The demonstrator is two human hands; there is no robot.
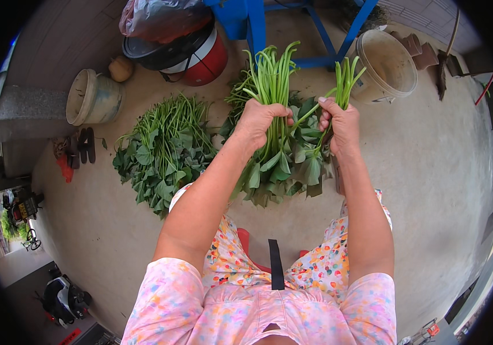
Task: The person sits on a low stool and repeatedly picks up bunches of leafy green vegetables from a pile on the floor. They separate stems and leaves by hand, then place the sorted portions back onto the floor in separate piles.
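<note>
My left hand (263, 122) is closed around a thick bunch of leafy green stems (273, 77). The pale stalk ends point up and away, and the broad leaves hang below the fist. Close by on the right, my right hand (339, 123) grips a smaller bunch of the same stems (347, 80), its fingers wrapped round the stalks. One stalk slants between the two hands. To the left on the floor lies a large heap of leafy stems (166, 149), leaves toward me. More greens, partly hidden, lie behind the left-hand bunch.
Beyond the greens stand a red and white bucket (209, 63) with a plastic bag on top and a blue metal frame (255, 29). Pale buckets stand at left (94, 98) and right (385, 66). Dark slippers (86, 145) lie at the left; a scooter (65, 299) is lower left.
</note>
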